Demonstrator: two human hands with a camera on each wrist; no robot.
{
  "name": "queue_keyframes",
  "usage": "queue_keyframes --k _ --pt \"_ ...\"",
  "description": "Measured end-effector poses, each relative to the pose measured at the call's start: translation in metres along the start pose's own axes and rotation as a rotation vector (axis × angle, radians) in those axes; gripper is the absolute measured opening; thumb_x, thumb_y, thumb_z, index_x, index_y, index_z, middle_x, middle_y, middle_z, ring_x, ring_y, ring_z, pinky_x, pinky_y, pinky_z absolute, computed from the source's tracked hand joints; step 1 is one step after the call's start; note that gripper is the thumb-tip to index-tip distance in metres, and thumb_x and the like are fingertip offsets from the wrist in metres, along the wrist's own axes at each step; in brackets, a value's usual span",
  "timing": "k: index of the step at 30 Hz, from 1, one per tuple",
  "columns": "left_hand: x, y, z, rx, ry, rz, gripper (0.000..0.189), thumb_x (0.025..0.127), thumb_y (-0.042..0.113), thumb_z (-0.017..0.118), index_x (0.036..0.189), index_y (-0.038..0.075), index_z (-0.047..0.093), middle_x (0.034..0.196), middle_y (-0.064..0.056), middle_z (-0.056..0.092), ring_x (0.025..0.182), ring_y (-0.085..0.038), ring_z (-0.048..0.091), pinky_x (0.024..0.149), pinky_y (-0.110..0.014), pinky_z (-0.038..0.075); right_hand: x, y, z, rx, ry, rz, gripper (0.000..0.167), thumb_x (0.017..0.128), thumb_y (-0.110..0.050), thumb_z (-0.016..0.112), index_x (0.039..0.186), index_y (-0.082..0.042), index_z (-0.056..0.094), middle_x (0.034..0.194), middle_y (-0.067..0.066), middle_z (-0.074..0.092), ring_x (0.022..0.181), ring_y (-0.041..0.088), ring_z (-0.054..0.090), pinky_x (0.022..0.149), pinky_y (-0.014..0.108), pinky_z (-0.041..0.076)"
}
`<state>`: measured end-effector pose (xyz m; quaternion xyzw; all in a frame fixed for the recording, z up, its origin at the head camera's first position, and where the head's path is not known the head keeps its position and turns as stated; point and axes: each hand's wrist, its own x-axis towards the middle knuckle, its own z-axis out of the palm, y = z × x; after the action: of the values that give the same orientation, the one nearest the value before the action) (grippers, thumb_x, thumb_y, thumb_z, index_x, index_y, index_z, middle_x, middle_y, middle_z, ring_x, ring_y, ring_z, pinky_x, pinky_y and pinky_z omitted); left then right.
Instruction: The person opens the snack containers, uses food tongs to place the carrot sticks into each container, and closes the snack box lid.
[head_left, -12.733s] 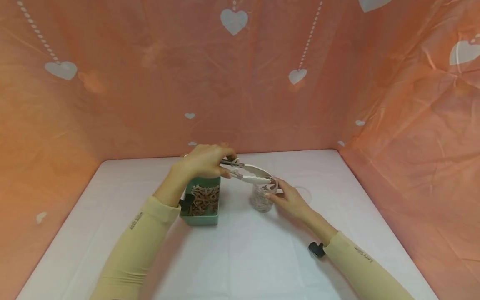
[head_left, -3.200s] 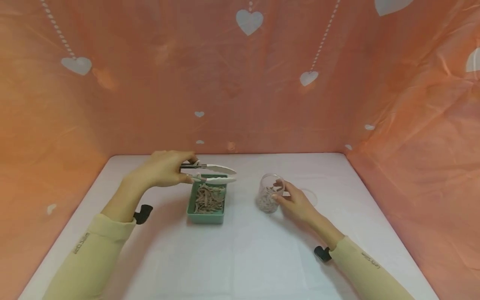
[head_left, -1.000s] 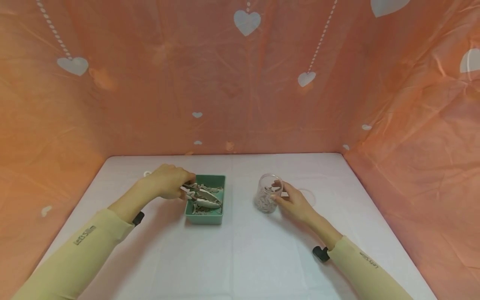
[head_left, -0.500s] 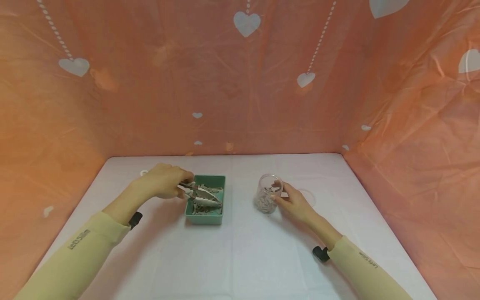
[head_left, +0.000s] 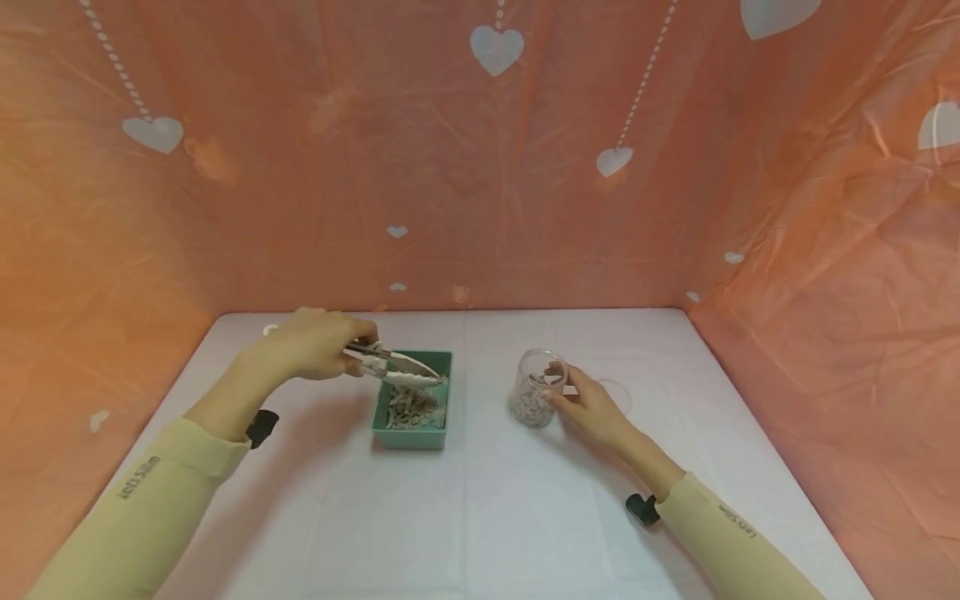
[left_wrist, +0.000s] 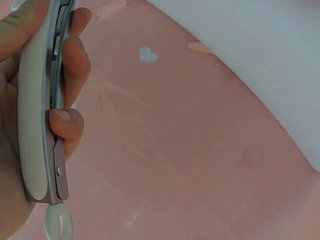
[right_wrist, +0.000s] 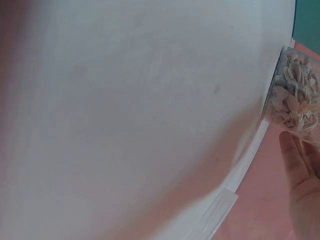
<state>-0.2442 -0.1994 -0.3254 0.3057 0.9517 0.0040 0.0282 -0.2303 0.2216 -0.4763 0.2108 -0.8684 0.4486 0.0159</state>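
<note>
My left hand (head_left: pixel 318 343) grips kitchen tongs (head_left: pixel 408 371) by their handles, with palm and fingers wrapped round the pale grip (left_wrist: pixel 34 110) in the left wrist view. The tongs' white-edged tips are close together, above the green rectangular container (head_left: pixel 410 440), with a small bit of something at their end. In that container lies a heap of brownish dried strips (head_left: pixel 411 408). To the right my right hand (head_left: pixel 591 410) holds a clear jar (head_left: pixel 534 392) by its side, thumb in front. The jar stands mouth up, partly filled with pale dried pieces (right_wrist: pixel 299 95).
A clear round lid (head_left: pixel 619 395) lies on the white table (head_left: pixel 465 517) behind the right hand; its edge shows in the right wrist view. Orange cloth with white hearts walls the table at the back and both sides.
At first the tongs were at the jar's mouth; later they dipped into the green container. Over the last half second my left hand has lifted them up and leftward. My right hand stays on the jar.
</note>
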Motion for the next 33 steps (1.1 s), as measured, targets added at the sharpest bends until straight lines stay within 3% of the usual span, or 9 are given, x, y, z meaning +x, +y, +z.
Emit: queue_keyframes --k 10,16,21,25,33 --pt "-0.002 0.001 -0.005 -0.006 0.003 -0.004 0.023 0.082 0.021 0.086 0.099 0.025 0.071 0.093 0.014 0.071 0.079 -0.011 0.063 0.071 -0.045 0.049 0.0 0.0 0.0 0.002 -0.004 0.004 0.055 0.104 -0.019 0.065 0.147 0.01 0.045 0.143 0.027 0.056 0.137 0.043 0.052 0.104 0.048 0.051" --pt "-0.001 0.002 -0.009 -0.008 0.042 -0.004 0.025 0.081 0.023 0.088 0.1 0.026 0.073 0.097 0.01 0.075 0.08 -0.017 0.066 0.066 -0.046 0.049 0.0 0.0 0.0 0.011 -0.008 0.004 0.055 0.105 -0.02 0.065 0.146 0.01 0.046 0.142 0.026 0.057 0.136 0.043 0.053 0.104 0.049 0.051" --pt "0.003 0.005 -0.015 -0.014 0.068 -0.017 0.029 0.083 0.025 0.088 0.109 0.023 0.075 0.107 0.005 0.077 0.087 -0.024 0.07 0.068 -0.049 0.051 0.0 0.001 0.0 0.014 -0.008 0.007 0.055 0.105 -0.021 0.064 0.147 0.009 0.046 0.142 0.026 0.057 0.136 0.043 0.052 0.105 0.05 0.05" --pt "0.008 0.01 -0.021 -0.017 0.088 -0.018 0.035 0.084 0.027 0.087 0.116 0.019 0.073 0.111 0.003 0.076 0.092 -0.026 0.071 0.072 -0.051 0.052 0.0 0.001 0.0 0.016 -0.008 0.009 0.055 0.105 -0.021 0.064 0.147 0.009 0.046 0.142 0.027 0.056 0.137 0.043 0.052 0.105 0.051 0.05" --pt "0.028 0.028 -0.032 -0.043 0.136 0.014 0.034 0.085 0.031 0.086 0.115 0.02 0.073 0.109 0.001 0.077 0.091 -0.027 0.071 0.069 -0.05 0.051 0.0 0.0 -0.001 0.008 -0.01 0.012 0.057 0.104 -0.021 0.065 0.148 0.01 0.045 0.143 0.026 0.056 0.137 0.043 0.052 0.105 0.05 0.05"
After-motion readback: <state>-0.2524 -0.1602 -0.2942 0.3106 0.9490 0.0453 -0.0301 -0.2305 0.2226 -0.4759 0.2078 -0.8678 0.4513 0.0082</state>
